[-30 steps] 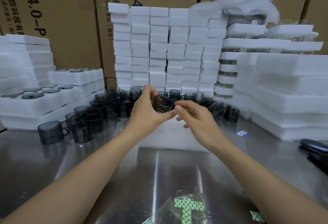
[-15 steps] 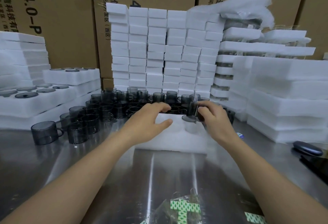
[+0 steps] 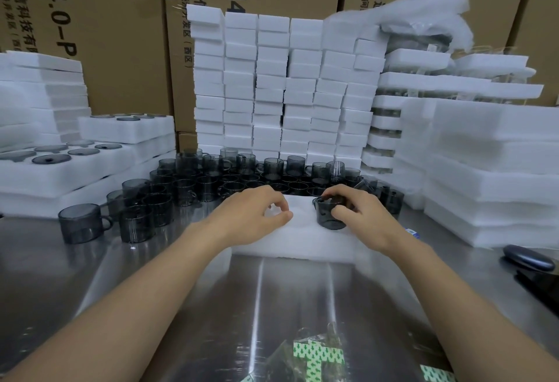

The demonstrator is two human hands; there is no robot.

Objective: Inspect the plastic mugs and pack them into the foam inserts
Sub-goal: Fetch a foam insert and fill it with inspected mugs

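On the left, a crowd of dark loose mugs point(image 3: 157, 200) waits on the steel table point(image 3: 272, 306). The left hand point(image 3: 254, 215) rests empty on the white foam insert point(image 3: 302, 239), fingers loosely curled, holding it steady. To its right, the right hand point(image 3: 357, 212) is wrapped around one smoky mug point(image 3: 329, 213), thumb on the near wall and fingers over the far rim. The mug stands roughly upright on the insert's right half, directly beneath that hand, so the right hand is plainly the nearer one. Seating it likely means pressing straight down; whether a pocket lies under it is hidden.
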